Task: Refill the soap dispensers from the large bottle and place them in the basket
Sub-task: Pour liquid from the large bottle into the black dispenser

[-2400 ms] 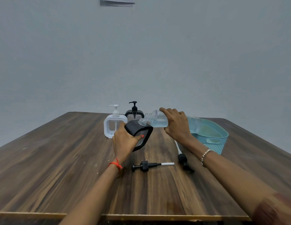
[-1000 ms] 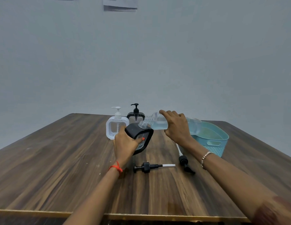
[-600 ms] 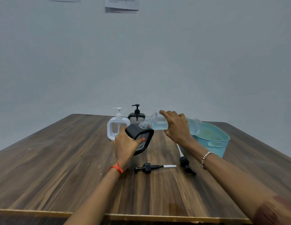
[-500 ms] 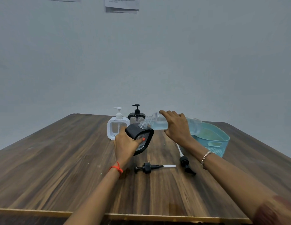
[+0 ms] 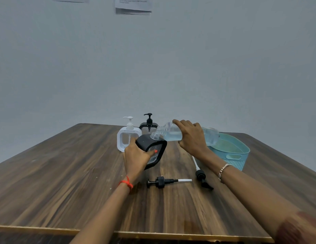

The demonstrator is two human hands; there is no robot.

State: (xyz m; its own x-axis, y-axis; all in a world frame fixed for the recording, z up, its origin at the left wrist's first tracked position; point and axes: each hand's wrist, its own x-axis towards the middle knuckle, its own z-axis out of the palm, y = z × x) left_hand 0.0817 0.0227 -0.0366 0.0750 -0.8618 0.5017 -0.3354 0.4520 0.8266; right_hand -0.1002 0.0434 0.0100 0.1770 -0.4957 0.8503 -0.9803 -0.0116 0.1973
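**Refilling, pour stage.** The open black dispenser (image 5: 145, 142) was tilted just in front of the white dispenser (image 5: 126, 136), with the left hand (image 5: 136, 157) wrapped round it. The right hand (image 5: 192, 138) gripped the large bottle (image 5: 171, 133), which lay nearly level with its mouth at the dispenser's opening. Neither hand had shifted noticeably over the preceding two seconds, so the pour was judged still under way. No flow could be made out. Two pump heads (image 5: 160, 182) (image 5: 201, 176) lay loose on the counter (image 5: 65, 173). A second black dispenser (image 5: 148, 126) stood capped behind. No dispenser was visible in the basket (image 5: 242, 148) to the right. The bottles showed no labels, and the printing on the wall sheet (image 5: 133, 5) was too small to read.
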